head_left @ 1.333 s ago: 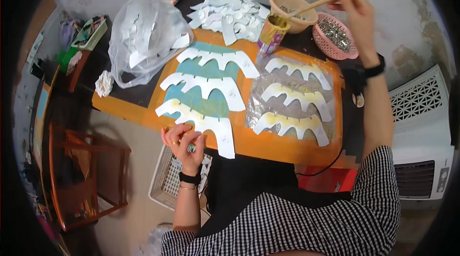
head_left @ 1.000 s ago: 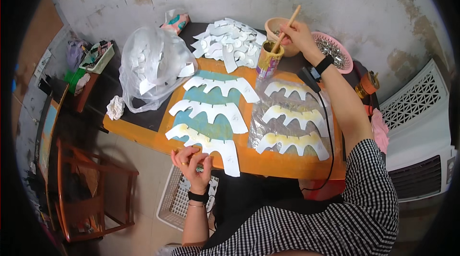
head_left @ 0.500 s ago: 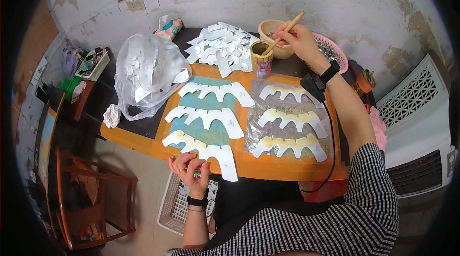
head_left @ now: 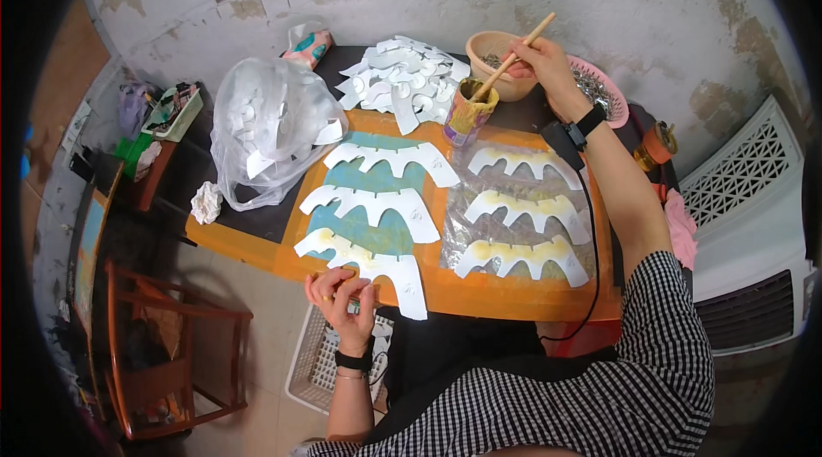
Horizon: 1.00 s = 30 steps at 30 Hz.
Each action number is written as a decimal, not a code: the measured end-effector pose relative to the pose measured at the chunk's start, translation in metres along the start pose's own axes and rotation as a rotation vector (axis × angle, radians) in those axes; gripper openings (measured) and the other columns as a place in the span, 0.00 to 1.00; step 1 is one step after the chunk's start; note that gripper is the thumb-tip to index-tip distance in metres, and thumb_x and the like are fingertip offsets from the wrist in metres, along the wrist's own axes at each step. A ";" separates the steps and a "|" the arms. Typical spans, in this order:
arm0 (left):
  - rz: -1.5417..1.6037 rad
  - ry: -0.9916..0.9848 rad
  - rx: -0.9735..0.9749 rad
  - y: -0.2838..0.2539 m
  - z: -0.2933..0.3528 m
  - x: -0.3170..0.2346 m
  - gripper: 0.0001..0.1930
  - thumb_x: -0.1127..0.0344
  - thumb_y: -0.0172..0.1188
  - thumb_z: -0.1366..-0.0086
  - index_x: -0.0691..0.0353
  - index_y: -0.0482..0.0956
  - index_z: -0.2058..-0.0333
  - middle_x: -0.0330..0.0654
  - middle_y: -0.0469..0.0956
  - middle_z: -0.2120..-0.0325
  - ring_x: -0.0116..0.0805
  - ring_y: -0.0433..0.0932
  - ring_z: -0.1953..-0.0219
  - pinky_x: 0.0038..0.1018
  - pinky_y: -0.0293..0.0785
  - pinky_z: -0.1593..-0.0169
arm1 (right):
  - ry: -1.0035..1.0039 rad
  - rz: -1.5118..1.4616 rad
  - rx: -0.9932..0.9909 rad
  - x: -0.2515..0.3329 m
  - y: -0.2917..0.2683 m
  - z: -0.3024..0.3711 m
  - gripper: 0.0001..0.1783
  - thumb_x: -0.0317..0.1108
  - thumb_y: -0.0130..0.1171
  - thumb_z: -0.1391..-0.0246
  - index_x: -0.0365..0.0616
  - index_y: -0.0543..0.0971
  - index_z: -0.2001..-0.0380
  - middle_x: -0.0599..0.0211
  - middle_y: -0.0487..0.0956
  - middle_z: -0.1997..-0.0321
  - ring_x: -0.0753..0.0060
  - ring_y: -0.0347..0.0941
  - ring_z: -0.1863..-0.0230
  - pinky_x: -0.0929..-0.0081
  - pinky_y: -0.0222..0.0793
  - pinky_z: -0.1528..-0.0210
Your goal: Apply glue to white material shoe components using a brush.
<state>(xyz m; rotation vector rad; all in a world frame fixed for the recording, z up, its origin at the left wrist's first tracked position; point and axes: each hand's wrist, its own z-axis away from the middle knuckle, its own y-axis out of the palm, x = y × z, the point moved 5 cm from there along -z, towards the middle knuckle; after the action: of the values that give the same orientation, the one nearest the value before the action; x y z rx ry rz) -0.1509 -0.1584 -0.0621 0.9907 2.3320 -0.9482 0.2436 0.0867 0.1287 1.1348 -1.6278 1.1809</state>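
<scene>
Counter (head_left: 257, 222): white cutouts (head_left: 385, 206)
Right hand (head_left: 550, 69): fingers (head_left: 533, 56) closed round stick (head_left: 524, 39) in can (head_left: 467, 121)
Left hand (head_left: 349, 310): half-curled, hold unclear

The lower end of the stick (head_left: 497, 76) is hidden inside the can (head_left: 467, 124). A small greenish thing (head_left: 354, 307) is mostly covered by the fingers of the left hand (head_left: 345, 317), so its kind cannot be told. The bowl (head_left: 513, 90) and the pink basket (head_left: 616, 108) are partly hidden by the right hand (head_left: 550, 70). The marks on the white pieces (head_left: 377, 206) are too small to be read. The contents of the plastic bag (head_left: 276, 133) are blurred by its film.
</scene>
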 end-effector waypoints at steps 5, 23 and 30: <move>-0.008 -0.050 0.058 -0.005 -0.010 -0.009 0.03 0.69 0.68 0.43 0.55 0.83 0.70 0.36 0.76 0.61 0.38 0.74 0.51 0.48 0.51 0.31 | -0.254 0.035 0.037 0.011 0.013 -0.004 0.11 0.32 0.62 0.36 0.34 0.81 0.58 0.62 0.84 0.65 0.80 0.82 0.70 0.85 0.78 0.68; -0.052 -0.006 -0.006 0.002 -0.006 -0.013 0.05 0.71 0.66 0.40 0.58 0.79 0.73 0.37 0.77 0.66 0.39 0.73 0.56 0.49 0.56 0.34 | -0.489 -0.112 -0.220 0.065 -0.047 0.005 0.13 0.36 0.64 0.37 0.34 0.82 0.61 0.62 0.84 0.68 0.77 0.82 0.69 0.82 0.79 0.67; -0.061 0.028 -0.029 0.006 0.000 -0.007 0.05 0.69 0.67 0.41 0.56 0.78 0.72 0.36 0.75 0.66 0.38 0.72 0.56 0.51 0.54 0.33 | -0.541 -0.231 -0.388 0.077 -0.081 0.033 0.13 0.35 0.62 0.35 0.33 0.80 0.61 0.58 0.85 0.65 0.75 0.82 0.66 0.79 0.82 0.63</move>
<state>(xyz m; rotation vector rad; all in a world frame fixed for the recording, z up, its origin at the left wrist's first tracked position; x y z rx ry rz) -0.1419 -0.1580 -0.0601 0.9320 2.4045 -0.9261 0.2976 0.0266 0.2130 1.4053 -1.9467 0.3932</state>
